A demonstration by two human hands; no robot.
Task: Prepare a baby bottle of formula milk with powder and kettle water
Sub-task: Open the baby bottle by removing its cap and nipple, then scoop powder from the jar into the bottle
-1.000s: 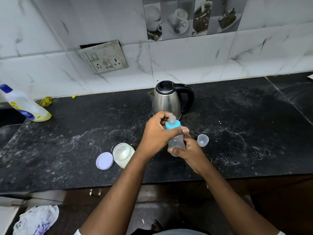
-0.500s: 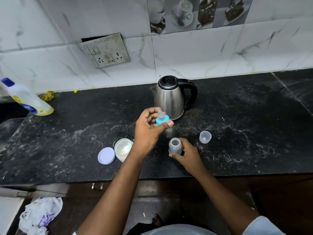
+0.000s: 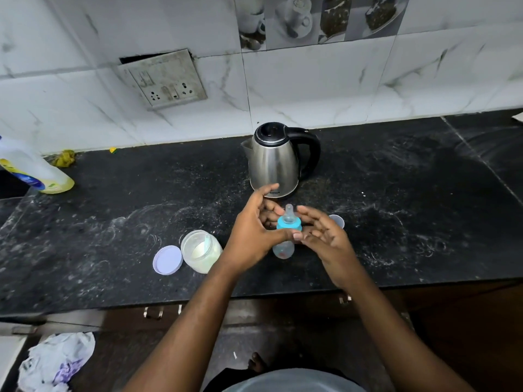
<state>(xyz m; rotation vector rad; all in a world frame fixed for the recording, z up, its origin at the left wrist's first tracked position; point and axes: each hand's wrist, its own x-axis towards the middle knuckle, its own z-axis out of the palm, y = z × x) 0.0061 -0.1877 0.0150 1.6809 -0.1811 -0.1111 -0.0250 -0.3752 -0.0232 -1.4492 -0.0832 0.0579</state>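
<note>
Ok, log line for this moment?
baby bottle: teat on, upright between hands | left hand: thumb presses bottle | right hand: flat beside bottle | powder jar: uncovered, lid beside | kettle: behind

Pale marble-look wall tiles (image 3: 325, 89) back a black stone counter (image 3: 113, 222) (dusty, scratched); crooked socket plate (image 3: 164, 79) at eleven o'clock.

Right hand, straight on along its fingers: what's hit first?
Likely the baby bottle, at its blue collar, just ahead of the right hand; the left hand lies beyond. Depth is unclear.
</note>
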